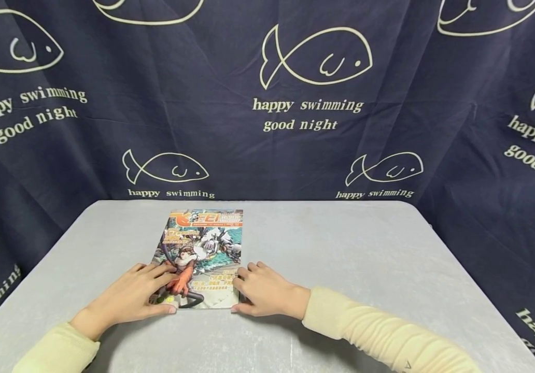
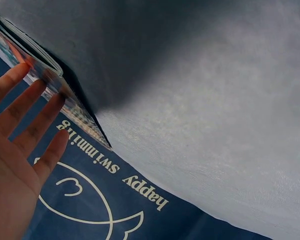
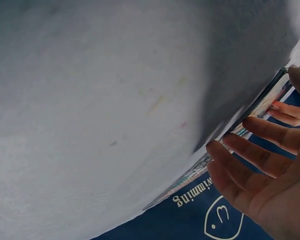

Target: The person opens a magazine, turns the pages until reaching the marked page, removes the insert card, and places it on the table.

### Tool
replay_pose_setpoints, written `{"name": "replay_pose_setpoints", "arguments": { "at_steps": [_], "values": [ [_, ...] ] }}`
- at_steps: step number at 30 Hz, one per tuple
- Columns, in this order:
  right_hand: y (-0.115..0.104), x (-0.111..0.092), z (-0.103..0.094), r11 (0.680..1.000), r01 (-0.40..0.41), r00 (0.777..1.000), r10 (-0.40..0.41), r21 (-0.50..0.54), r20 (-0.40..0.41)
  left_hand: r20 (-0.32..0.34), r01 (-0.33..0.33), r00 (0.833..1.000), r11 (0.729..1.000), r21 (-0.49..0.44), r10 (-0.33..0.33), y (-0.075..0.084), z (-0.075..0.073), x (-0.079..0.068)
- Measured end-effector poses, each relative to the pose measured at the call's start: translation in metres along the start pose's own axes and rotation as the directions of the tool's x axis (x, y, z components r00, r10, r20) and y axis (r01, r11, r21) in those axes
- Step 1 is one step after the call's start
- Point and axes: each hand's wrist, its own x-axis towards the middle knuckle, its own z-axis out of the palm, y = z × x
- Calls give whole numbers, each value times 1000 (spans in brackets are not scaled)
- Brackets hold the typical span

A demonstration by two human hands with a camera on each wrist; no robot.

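Observation:
A magazine (image 1: 213,254) with a colourful illustrated cover and an orange title band lies flat on the table, left of the middle. My left hand (image 1: 129,292) rests at its left side. Fairly straight fingers (image 2: 27,110) reach over the cover's edge, and the thumb is by the lower left corner. Across from it, my right hand (image 1: 267,292) touches the right edge with slightly bent fingers (image 3: 260,150), its thumb by the lower right corner. Page edges of the magazine (image 2: 37,52) show in the left wrist view. Neither hand visibly wraps around it.
The grey table (image 1: 342,248) has rounded far corners. Behind it and at both sides hangs a dark blue curtain (image 1: 230,155) printed with white fish and lettering. Pale yellow sleeves (image 1: 365,326) cover both forearms.

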Motion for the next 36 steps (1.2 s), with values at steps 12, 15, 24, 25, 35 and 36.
{"name": "replay_pose_setpoints", "arguments": {
  "at_steps": [12,15,24,25,35,36],
  "values": [
    [-1,2,-3,1000,-4,1000,4,-7,14,20,12,1000,1000,-17,-12,-1,-1,0],
    [0,2,-4,1000,-6,1000,6,2,10,31,18,999,1000,-20,-17,-1,-1,0],
    [2,1,-3,999,-11,1000,11,40,0,13,2,1000,1000,-13,-1,-1,0,0],
    [2,1,-3,999,-11,1000,11,46,-3,6,-2,1000,1000,-12,2,-1,0,0],
    [4,0,-5,997,-8,1000,10,72,-28,-11,-9,1000,1000,-22,8,-1,-1,-1],
    [4,0,-5,997,-10,1000,12,73,-27,-2,-4,1000,1000,-23,4,-2,-1,-1]
  ]
}}
